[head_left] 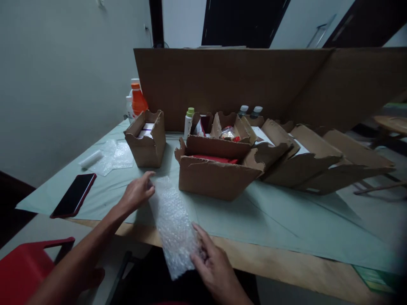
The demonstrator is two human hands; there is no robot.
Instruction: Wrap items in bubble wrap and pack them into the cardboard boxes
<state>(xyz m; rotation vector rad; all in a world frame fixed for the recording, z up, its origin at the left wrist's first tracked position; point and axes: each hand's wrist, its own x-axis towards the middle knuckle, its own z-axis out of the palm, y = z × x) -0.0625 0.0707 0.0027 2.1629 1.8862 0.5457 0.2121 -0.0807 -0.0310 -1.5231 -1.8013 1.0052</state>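
A clear strip of bubble wrap (173,224) slants from the tabletop down over the table's front edge. My right hand (214,264) grips its lower right side, thumb and fingers around that edge; part of the grip is hidden. Beside the upper left edge of the wrap is my left hand (138,192), its index finger and thumb apart with nothing visible between them. Just beyond the wrap stands a cardboard bin (211,180) with something red inside. A smaller cardboard bin (146,148) holding white boxes is past my left hand.
A dark phone (74,195) and more bubble wrap (110,156) lie at left. An orange bottle (138,99) and a white bottle with a green cap (188,120) stand behind. Several tilted cardboard bins (305,165) line the right. A red stool (28,267) is lower left.
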